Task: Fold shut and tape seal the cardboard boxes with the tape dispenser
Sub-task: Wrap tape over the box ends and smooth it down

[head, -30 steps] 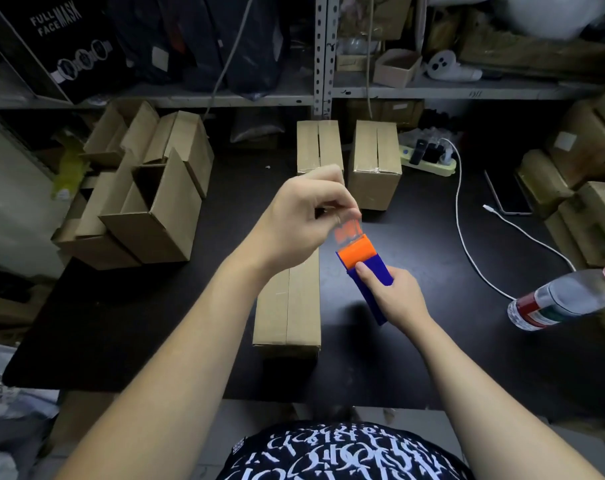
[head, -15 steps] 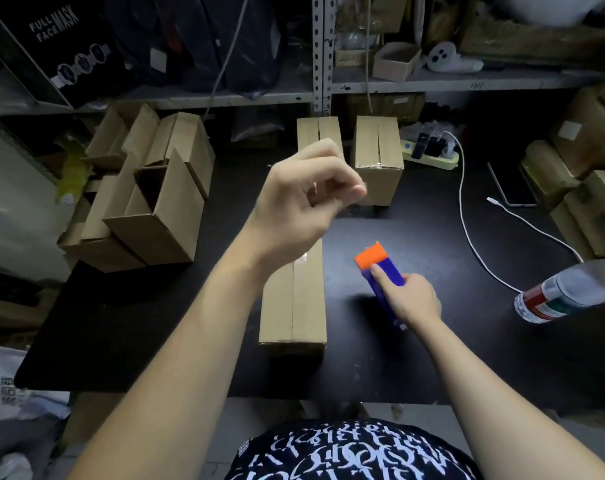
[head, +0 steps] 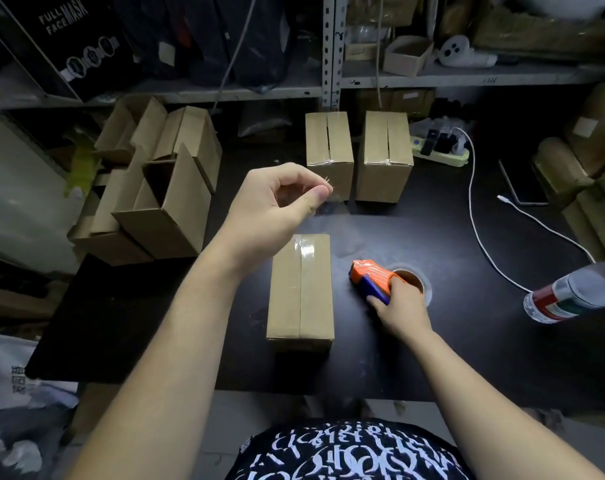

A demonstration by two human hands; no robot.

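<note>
The nearest cardboard box [head: 300, 287] lies folded shut on the dark surface [head: 432, 358], between the two hands, with clear tape glinting at the far end of its seam; whether the strip runs the whole seam I cannot tell. Two sealed boxes [head: 358, 155] stand beyond the left hand [head: 270, 209], tape visible at their front edges, so they look finished. Off to the left of that hand a stack of open boxes [head: 155, 188] waits with flaps up, so a fair share of the folding and taping seems left. The left grip is raised above the near box, thumb and fingertips pinched nearly closed; it may hold a thin tail of tape, but that is too faint to confirm. The right hand [head: 399, 306] is closed over the orange and blue tape dispenser [head: 372, 277], which rests on the surface just to the right of the near box. Open room lies ahead of the right grip; further right a white cable [head: 481, 244] and a lying bottle [head: 574, 294] crowd it, and the near edge of the surface runs just below the box.
</note>
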